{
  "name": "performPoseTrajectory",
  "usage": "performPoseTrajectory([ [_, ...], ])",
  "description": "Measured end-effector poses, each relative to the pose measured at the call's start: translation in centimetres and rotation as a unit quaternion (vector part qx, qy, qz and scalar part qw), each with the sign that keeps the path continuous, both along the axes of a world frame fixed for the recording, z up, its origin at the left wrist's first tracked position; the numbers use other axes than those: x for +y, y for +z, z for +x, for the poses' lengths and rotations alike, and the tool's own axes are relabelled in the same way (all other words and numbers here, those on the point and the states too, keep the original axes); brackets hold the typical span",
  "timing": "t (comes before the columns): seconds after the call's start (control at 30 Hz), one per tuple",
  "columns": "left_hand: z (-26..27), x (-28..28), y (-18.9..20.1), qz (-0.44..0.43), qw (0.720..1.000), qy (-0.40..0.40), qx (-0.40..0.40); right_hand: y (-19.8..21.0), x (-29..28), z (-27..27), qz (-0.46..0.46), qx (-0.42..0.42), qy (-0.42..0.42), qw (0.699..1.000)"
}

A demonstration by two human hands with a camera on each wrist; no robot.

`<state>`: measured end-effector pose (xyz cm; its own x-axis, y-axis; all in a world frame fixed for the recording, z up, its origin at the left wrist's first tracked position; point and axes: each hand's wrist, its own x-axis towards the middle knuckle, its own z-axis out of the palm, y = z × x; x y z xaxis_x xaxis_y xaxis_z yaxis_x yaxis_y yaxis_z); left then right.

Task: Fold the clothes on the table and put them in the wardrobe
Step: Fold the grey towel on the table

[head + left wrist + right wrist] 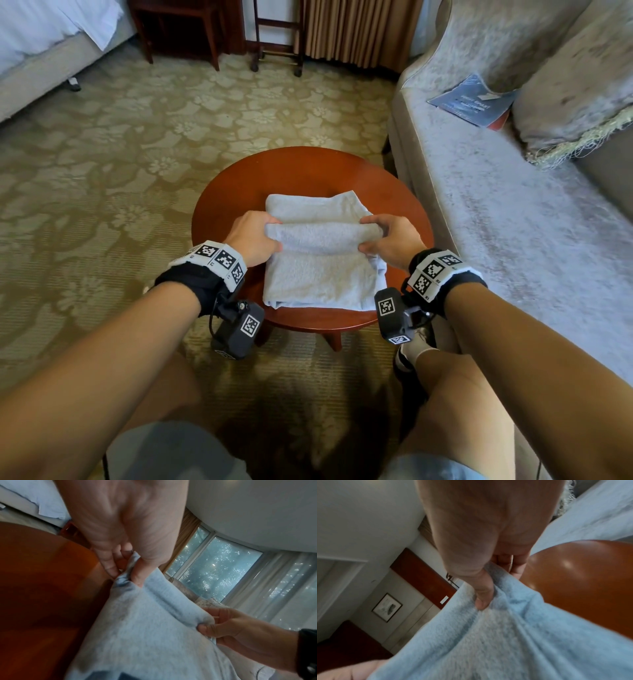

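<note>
A pale grey-blue garment (322,260) lies partly folded on the round reddish wooden table (308,168). My left hand (255,236) pinches the left end of a raised fold across the garment's middle, thumb on the near side. My right hand (388,238) pinches the right end of the same fold. In the left wrist view the left hand (126,572) has thumb and fingers closed on bunched cloth (154,628), with the right hand (216,626) gripping the far end. The right wrist view has the right hand (485,592) with its thumb pressed into the garment (513,649).
A grey sofa (513,212) with a cushion (575,99) and a blue booklet (474,101) runs along the right. A bed corner (44,44) is at the far left, dark wooden furniture (178,31) and a curtain (359,31) at the back. Patterned carpet (120,154) surrounds the table.
</note>
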<state>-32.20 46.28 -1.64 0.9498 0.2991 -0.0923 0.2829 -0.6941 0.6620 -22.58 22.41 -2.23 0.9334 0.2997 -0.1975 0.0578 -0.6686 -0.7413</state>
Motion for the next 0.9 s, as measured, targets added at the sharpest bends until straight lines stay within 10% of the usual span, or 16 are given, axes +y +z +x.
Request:
performPoseTrajectory([
  [0.2, -0.3, 0.8, 2.4, 0.037, 0.997, 0.005, -0.062, 2.8, -0.1, -0.4, -0.024, -0.095, 0.0, 0.995],
  [0.4, 0.0, 1.4, 7.5, -0.297, 0.949, 0.039, -0.102, 6.9, -0.2, 0.3, 0.236, 0.057, -0.048, 0.969],
  [0.5, 0.9, 1.7, 7.0, -0.311, 0.942, 0.062, -0.108, 6.6, 0.9, 0.7, 0.316, 0.098, -0.084, 0.94],
  [0.9, 6.0, 2.9, -3.1, -0.184, 0.967, 0.164, 0.059, -3.6, 3.7, 5.3, 0.111, 0.091, -0.245, 0.959],
])
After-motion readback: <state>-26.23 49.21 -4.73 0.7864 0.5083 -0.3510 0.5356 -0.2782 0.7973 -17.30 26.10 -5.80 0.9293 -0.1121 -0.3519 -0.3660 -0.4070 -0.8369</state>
